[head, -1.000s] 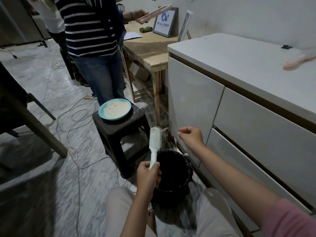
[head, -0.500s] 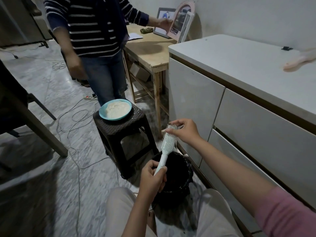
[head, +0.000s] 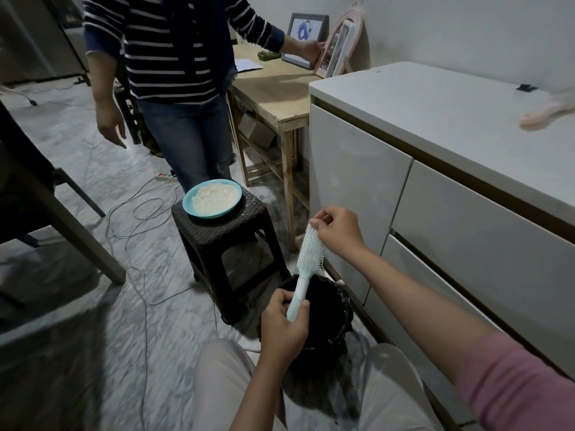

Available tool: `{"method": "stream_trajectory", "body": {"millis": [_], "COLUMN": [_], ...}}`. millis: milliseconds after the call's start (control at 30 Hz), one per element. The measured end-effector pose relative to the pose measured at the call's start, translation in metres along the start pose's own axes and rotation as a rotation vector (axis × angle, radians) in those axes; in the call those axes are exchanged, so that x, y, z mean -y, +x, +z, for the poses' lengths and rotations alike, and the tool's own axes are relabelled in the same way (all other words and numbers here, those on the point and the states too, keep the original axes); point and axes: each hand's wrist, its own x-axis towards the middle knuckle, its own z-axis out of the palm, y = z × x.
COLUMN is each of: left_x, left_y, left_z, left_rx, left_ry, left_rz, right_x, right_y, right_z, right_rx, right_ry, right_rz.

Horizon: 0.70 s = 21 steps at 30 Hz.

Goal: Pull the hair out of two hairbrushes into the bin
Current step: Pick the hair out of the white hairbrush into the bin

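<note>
The chief risk was that loosened hair would miss the bin (head: 333,309): the right hand (head: 337,233) pinched at the bristles near the tip of the brush (head: 309,255), and that tip leaned out past the bin's far rim, toward the stool (head: 224,241) and the floor — anything let go up there could drift wide instead of dropping into the black liner. A hard tug might also twist the brush, since the left hand (head: 284,326) gripped only the low end of the slim handle. Whether any hair lay between the right fingertips was too small to tell. The brush was pale mint with a long oval head of white bristles, tilted a little to the right, its handle over the bin's mouth between the person's knees. No dark mat showed in the bristles, so little seemed left in it. A second brush (head: 547,112), pink and blurred, lay on the white tabletop (head: 435,119) well apart at the right edge — untouched, and probably still to be cleaned.
</note>
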Motion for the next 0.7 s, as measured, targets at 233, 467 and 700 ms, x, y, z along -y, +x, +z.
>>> {"method": "stream_trajectory", "body": {"millis": [233, 467, 700], "left_x": [0.002, 0.004, 0.012], "left_y": [-0.002, 0.002, 0.002], "left_z": [0.005, 0.008, 0.001], "left_rx": [0.05, 0.115, 0.03], "left_ry": [0.008, -0.032, -0.096], "left_rz": [-0.003, -0.165, -0.371], "right_x": [-0.009, -0.031, -0.027], "right_y": [0.005, 0.009, 0.015], "right_z": [-0.003, 0.0, -0.011], "right_rx": [-0.142, -0.237, -0.189], "right_ry": [0.001, 0.093, 0.545], "right_rz": [0.129, 0.279, 0.4]}}
